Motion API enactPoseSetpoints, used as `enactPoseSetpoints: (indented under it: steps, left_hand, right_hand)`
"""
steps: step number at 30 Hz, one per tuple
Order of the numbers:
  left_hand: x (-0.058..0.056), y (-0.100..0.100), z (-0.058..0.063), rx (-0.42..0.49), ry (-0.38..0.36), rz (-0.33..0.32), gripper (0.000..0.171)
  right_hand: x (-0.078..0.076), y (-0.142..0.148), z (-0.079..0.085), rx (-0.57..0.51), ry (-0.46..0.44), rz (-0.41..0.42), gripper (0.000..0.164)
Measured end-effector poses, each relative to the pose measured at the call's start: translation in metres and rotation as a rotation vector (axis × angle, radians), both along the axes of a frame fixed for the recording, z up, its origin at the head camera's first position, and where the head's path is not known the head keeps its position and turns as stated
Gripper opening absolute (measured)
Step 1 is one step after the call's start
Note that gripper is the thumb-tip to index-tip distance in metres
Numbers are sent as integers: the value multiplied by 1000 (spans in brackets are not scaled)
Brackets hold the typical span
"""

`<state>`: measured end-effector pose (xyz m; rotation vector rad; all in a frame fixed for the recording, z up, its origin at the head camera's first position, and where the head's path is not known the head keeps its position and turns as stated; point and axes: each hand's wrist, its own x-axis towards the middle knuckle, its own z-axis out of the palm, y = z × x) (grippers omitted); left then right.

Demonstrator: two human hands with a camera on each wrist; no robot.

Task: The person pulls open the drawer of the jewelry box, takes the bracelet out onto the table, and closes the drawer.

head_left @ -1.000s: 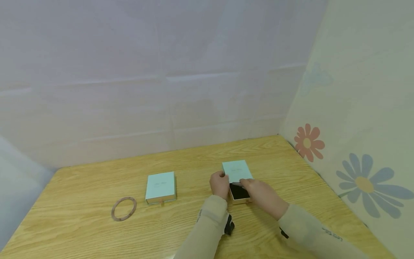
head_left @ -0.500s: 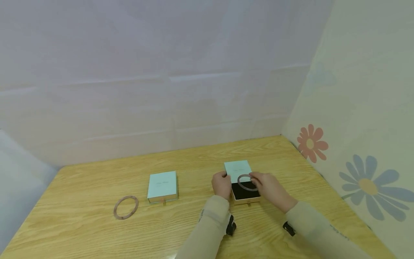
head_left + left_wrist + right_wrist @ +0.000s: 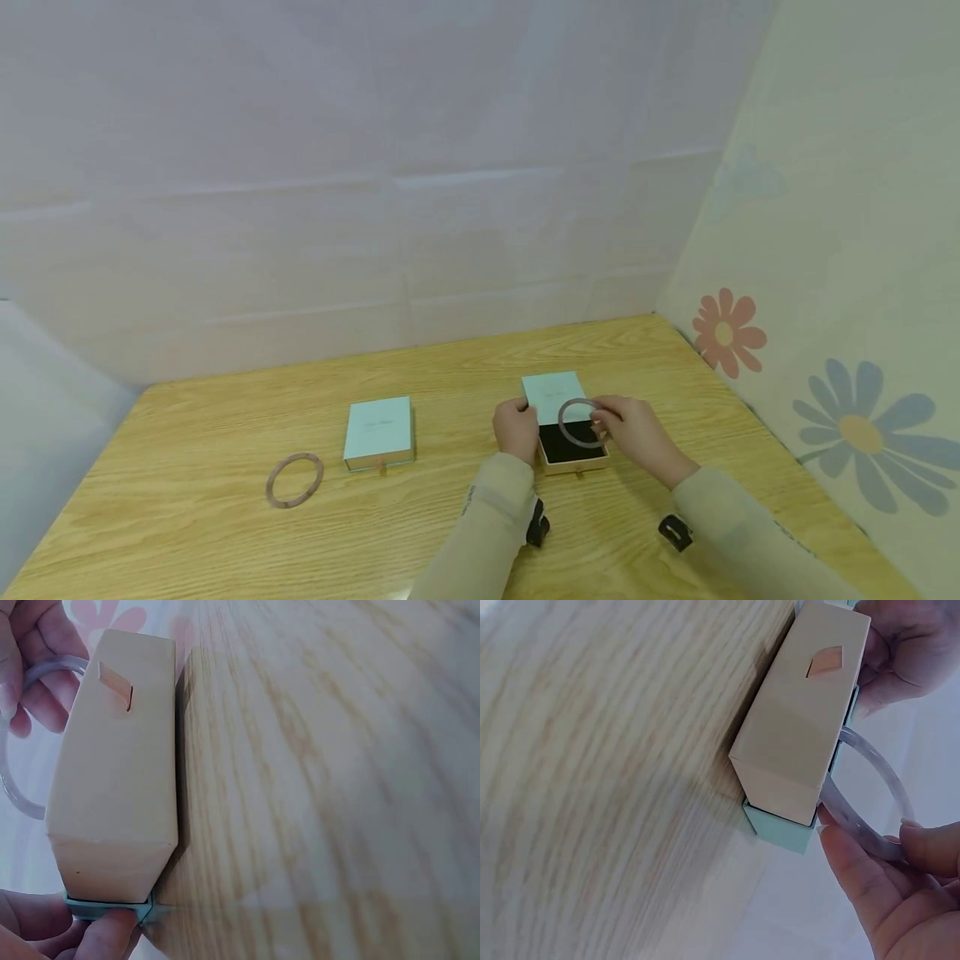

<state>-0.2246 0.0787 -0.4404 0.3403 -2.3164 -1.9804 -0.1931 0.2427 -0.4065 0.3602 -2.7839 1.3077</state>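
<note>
A mint-green jewelry box lies on the table at right, its cream drawer with black lining pulled out toward me. My left hand grips the left side of the green sleeve; in the left wrist view its fingertips press the sleeve's edge. Between thumb and fingers, my right hand pinches a translucent purplish bangle. The bangle is tilted above the drawer; whether its lower rim touches the lining, I cannot tell. A small ribbon tab sticks out of the drawer's front.
A second mint-green box, closed, sits left of the hands on the wooden table. Farther left lies another bangle, flat on the wood. A pale cloth wall rises behind, and a flower-printed one stands at right.
My right hand has lifted the bangle from nearly flat in the drawer, tilting it up and shifting slightly right. More black lining now shows. My left hand keeps its hold on the sleeve.
</note>
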Motion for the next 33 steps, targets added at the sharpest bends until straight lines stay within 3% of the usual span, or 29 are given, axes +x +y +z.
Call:
enactPoseSetpoints:
  steps: [11, 16, 33]
  left_hand:
    - [-1, 1, 0, -9, -11, 8, 19]
    - [-1, 2, -1, -2, -18, 13, 19]
    - [0, 2, -2, -2, 0, -7, 23]
  right_hand:
    - [-3, 9, -4, -186, -165, -57, 31]
    - [-3, 11, -3, -216, -210, -78, 33]
    - [-8, 20, -6, -296, -176, -172, 37]
